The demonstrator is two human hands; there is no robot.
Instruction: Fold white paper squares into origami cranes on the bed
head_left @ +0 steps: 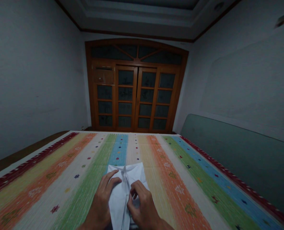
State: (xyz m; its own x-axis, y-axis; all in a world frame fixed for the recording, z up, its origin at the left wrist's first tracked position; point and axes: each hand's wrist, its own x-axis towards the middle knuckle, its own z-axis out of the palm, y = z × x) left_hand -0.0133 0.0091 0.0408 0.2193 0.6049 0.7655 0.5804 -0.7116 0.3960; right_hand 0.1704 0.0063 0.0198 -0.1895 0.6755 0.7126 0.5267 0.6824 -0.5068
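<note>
A folded white sheet (119, 204) lies at the front of the bed in front of me; whether it is paper or thin cloth I cannot tell. Creases and a raised fold run down its middle, and its far corners spread to both sides. Along its left side rests my left hand (103, 199), fingers curved, with a gap between thumb and forefinger. My right hand (143, 203) is closed, thumb and fingertips pinching the sheet near the middle fold. Part of the near end is hidden low in the view between my wrists.
A striped, patterned cover (84, 179) spreads over the flat surface under the sheet. A pale green headboard-like panel (240, 150) stands along the right side. Wooden doors with glass panes (137, 95) close off the far end, between a left wall (36, 80) and a right wall.
</note>
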